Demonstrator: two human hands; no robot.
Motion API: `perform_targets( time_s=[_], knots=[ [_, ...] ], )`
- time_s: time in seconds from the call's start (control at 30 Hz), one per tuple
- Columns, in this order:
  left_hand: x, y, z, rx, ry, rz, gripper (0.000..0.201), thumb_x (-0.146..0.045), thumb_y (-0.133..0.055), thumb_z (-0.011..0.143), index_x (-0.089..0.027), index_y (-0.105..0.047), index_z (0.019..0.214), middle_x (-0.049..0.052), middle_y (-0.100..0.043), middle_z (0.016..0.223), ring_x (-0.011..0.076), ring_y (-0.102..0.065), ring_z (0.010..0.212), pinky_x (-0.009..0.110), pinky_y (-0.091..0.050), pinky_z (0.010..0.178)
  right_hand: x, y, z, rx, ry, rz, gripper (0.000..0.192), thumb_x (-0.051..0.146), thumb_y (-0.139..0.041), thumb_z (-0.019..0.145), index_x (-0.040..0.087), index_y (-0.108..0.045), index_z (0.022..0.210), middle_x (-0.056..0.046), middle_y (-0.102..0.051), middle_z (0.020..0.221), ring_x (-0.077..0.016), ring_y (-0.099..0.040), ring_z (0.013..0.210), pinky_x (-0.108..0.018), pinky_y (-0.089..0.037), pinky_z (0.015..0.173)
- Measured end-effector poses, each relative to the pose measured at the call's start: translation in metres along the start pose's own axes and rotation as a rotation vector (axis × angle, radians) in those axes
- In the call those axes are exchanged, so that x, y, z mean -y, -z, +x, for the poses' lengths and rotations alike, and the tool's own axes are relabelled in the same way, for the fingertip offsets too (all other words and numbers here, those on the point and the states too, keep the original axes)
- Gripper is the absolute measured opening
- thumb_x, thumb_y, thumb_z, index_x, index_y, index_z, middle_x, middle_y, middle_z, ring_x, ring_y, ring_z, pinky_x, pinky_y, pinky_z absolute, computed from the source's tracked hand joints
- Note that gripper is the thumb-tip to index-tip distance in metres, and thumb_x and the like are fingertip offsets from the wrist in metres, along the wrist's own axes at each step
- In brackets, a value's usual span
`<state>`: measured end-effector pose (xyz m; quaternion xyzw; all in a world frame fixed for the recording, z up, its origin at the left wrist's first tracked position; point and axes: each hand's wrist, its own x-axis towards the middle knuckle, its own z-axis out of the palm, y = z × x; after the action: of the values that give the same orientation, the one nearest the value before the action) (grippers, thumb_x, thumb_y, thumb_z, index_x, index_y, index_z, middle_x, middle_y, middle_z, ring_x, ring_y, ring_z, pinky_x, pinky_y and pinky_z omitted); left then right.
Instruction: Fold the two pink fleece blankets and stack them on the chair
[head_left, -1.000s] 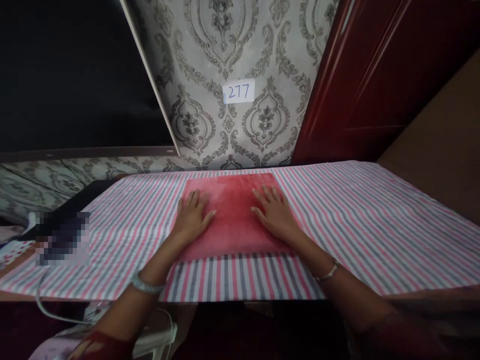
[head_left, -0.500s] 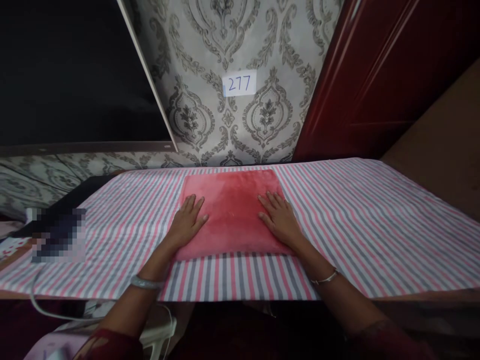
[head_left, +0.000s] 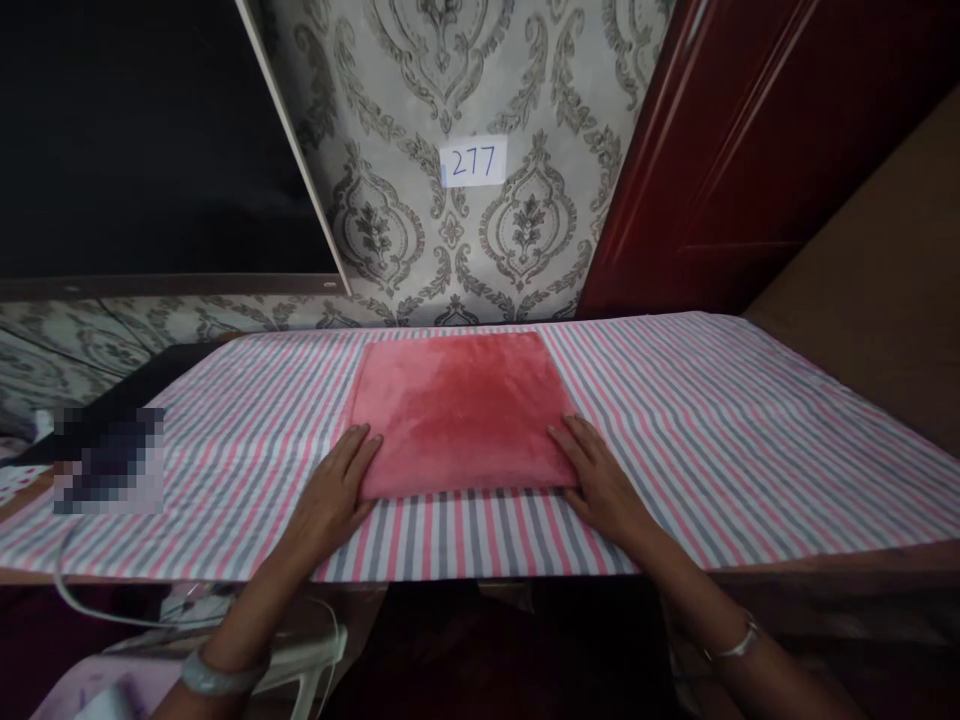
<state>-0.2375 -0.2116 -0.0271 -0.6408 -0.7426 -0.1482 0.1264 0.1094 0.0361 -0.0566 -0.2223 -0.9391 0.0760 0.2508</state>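
Note:
A folded red plush cloth [head_left: 461,410] lies flat in the middle of a table covered with a pink, grey and white striped sheet [head_left: 720,430]. My left hand [head_left: 334,495] rests flat on the sheet at the cloth's near left corner, fingers apart, fingertips touching its edge. My right hand [head_left: 604,485] lies flat at the near right corner, fingers against the cloth's side. Neither hand holds anything.
A patterned wall with a paper label "277" [head_left: 472,161] stands behind the table. A dark screen [head_left: 150,140] fills the upper left, a dark red door [head_left: 750,130] the upper right. A blurred dark object [head_left: 109,460] and a white cord [head_left: 82,600] sit at the left edge.
Both hands slid off the top of the red cloth toward me and outward, and now rest on the sheet at its near corners.

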Motion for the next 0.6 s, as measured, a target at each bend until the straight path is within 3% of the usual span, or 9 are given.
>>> perform_targets(
  time_s=[0.1, 0.2, 0.33, 0.5, 0.6],
  knots=[
    [0.003, -0.003, 0.003, -0.01, 0.0, -0.014, 0.079, -0.012, -0.056, 0.075, -0.02, -0.034, 0.15, 0.017, -0.036, 0.157, 0.0345, -0.035, 0.146, 0.052, -0.038, 0.117, -0.003, -0.005, 0.005, -0.038, -0.029, 0.001, 0.098, 0.002, -0.045, 0.078, 0.036, -0.004, 0.16, -0.006, -0.02, 0.165, -0.0284, -0.022, 0.151, -0.055, -0.036, 0.116],
    [0.003, -0.002, 0.004, -0.041, 0.005, -0.013, 0.074, -0.011, -0.056, 0.075, -0.019, -0.037, 0.146, 0.019, -0.035, 0.155, 0.0363, -0.037, 0.144, 0.053, -0.043, 0.112, -0.005, -0.005, 0.01, -0.041, -0.03, -0.01, 0.099, -0.002, -0.044, 0.073, 0.035, -0.014, 0.159, -0.006, -0.029, 0.161, -0.0283, -0.025, 0.149, -0.053, -0.037, 0.116],
    [-0.002, -0.001, 0.002, -0.102, 0.038, -0.02, 0.068, -0.011, -0.057, 0.074, -0.018, -0.043, 0.14, 0.02, -0.036, 0.153, 0.0382, -0.035, 0.144, 0.055, -0.037, 0.116, -0.007, -0.001, 0.01, -0.033, -0.03, 0.011, 0.097, -0.002, -0.043, 0.071, 0.034, -0.021, 0.158, -0.006, -0.039, 0.156, -0.0265, -0.034, 0.145, -0.05, -0.041, 0.114],
    [-0.008, 0.0, -0.009, -0.133, 0.336, -0.265, 0.081, -0.026, -0.06, 0.074, -0.018, -0.031, 0.15, 0.018, -0.036, 0.156, 0.0349, -0.037, 0.144, 0.053, -0.036, 0.116, -0.01, 0.001, -0.002, -0.071, -0.017, 0.129, 0.083, 0.011, -0.048, 0.081, 0.035, -0.023, 0.157, -0.005, -0.033, 0.16, -0.0248, -0.036, 0.144, -0.046, -0.041, 0.115],
    [-0.011, 0.006, -0.018, -0.125, 0.542, -0.549, 0.079, -0.042, -0.06, 0.077, -0.017, -0.036, 0.149, 0.016, -0.047, 0.151, 0.0335, -0.046, 0.138, 0.05, -0.039, 0.114, -0.012, 0.001, -0.015, -0.141, -0.188, 0.284, 0.066, 0.036, -0.051, 0.091, 0.031, -0.032, 0.154, -0.01, -0.042, 0.155, -0.0277, -0.045, 0.138, -0.047, -0.045, 0.111]
  ],
)
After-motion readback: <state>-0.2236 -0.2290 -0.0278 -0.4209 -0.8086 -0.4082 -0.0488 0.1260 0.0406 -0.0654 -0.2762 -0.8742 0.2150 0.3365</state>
